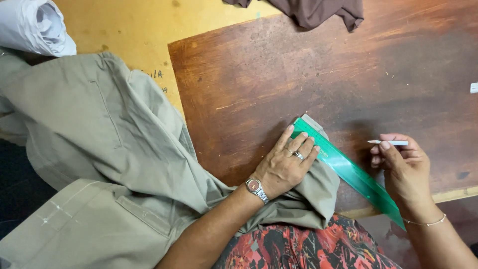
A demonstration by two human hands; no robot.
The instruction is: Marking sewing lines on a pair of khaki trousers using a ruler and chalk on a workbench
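My left hand, with rings and a wristwatch, lies flat, fingers spread, pressing the upper end of a green see-through ruler onto a khaki garment on the dark wooden table. The ruler runs diagonally down to the right, past the table's front edge. My right hand hovers just right of the ruler, holding a thin white chalk stick that points left. The garment spreads over the table's left side; a pocket and waistband show at lower left.
A brown cloth lies at the table's far edge. White rolled fabric sits at top left on the yellow surface. A small white object lies at the right edge. My red patterned clothing shows below.
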